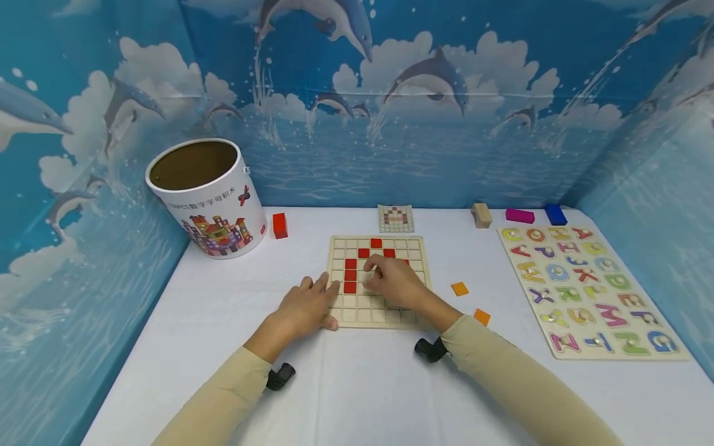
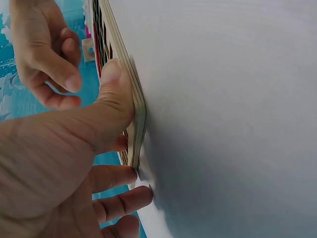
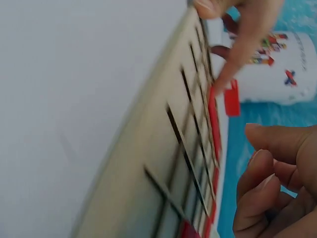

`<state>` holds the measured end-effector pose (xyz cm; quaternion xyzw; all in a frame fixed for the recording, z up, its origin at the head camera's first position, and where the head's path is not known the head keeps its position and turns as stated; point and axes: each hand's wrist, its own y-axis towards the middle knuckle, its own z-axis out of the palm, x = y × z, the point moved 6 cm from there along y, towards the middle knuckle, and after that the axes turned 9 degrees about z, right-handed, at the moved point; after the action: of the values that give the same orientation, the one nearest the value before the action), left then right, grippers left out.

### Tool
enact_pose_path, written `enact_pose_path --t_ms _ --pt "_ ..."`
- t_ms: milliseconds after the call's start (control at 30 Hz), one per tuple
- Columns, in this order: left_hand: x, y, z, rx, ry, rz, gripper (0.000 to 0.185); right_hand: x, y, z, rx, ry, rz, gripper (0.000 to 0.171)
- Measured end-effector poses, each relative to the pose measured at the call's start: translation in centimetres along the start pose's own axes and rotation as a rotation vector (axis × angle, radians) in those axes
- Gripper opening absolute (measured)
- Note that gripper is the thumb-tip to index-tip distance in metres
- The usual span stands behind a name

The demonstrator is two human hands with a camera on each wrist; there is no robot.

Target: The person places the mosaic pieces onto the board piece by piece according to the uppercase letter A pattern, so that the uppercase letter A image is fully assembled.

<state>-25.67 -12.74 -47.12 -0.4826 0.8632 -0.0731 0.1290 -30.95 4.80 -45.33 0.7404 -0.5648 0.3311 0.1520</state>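
A: Entry. The grid board (image 1: pixel 379 282) is seen lying flat on the white worktop (image 1: pixel 362 384), in front of the person, with red tiles (image 1: pixel 350 272) seated in several cells. The left hand (image 1: pixel 307 306) is laid at the board's near-left corner; in the left wrist view the thumb (image 2: pixel 111 106) is pressed against the board's edge, with the other fingers only loosely bent and nothing held.

B: And the right hand (image 1: pixel 393 282)?

A: It is held over the middle cells, fingers curled downward. Whether a tile is pinched under them cannot be told; the fingertips are hidden from the head view, and none is seen in the right wrist view.

B: Advice for the placing step?

A: The board is best kept braced at that corner so it cannot slide. A tile should be lowered square into its cell, checked against the pattern card (image 1: pixel 395 218) behind the board. Two orange tiles (image 1: pixel 460 288) are noted lying loose to the right.
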Motion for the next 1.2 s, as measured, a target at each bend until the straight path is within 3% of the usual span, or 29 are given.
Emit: enact_pose_path --t_ms 200,467,700,1200 --pt "0.0 -0.2 0.0 -0.015 -0.013 0.008 0.09 -4.1 -1.7 -4.9 -0.033 0.107 0.069 0.037" --pt "-0.2 -0.3 0.1 -0.017 -0.018 0.005 0.09 -12.2 -5.2 -9.5 -0.131 0.137 0.328 0.056" --pt "-0.4 -0.3 -0.1 -0.026 -0.026 0.006 0.09 -15.4 -6.8 -9.8 -0.116 0.102 0.391 0.062" --pt "-0.4 -0.4 -0.2 -0.037 -0.027 0.01 0.088 -15.3 -6.2 -7.8 -0.133 -0.053 0.398 0.047"
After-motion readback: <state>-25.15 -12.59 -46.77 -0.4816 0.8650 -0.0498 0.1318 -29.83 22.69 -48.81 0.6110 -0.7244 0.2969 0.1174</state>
